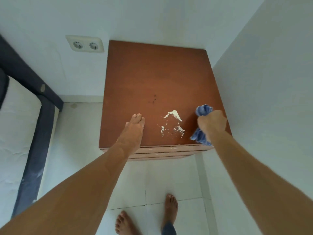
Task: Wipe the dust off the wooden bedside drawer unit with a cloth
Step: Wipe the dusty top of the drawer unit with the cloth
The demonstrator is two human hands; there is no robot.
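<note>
My right hand (pixel 212 123) was balled tight round the cloth (pixel 203 110) over the unit's (pixel 152 73) front right corner. Blue folds poked out past my knuckles toward the unit's back, and a tail hung toward its front edge. I reckon it was bunched to give me a firm pad to push with, not a loose rag that skates. Whether the cloth actually touched the top, I couldn't tell.

My left hand (pixel 134 128) lay flat on the unit's front left, fingers straight and pressed together, holding nothing. That was a brace, I'd say: steadying my lean and keeping the unit from shifting under a hard stroke.

Between the two hands, near the unit's front edge, sat the white dust (pixel 174 124), a thick streak with crumbs around it, unwiped by the look of it. Toward the unit's back the top looked plain brown, bar a few dark specks at its middle.

The next stroke, I judged, wanted to run from that right corner leftward through the dust, gathering it into the cloth. The risk was shoving it off the unit's front onto the floor (pixel 169 180). A socket (pixel 84 44) sat on the wall left of the unit.
</note>
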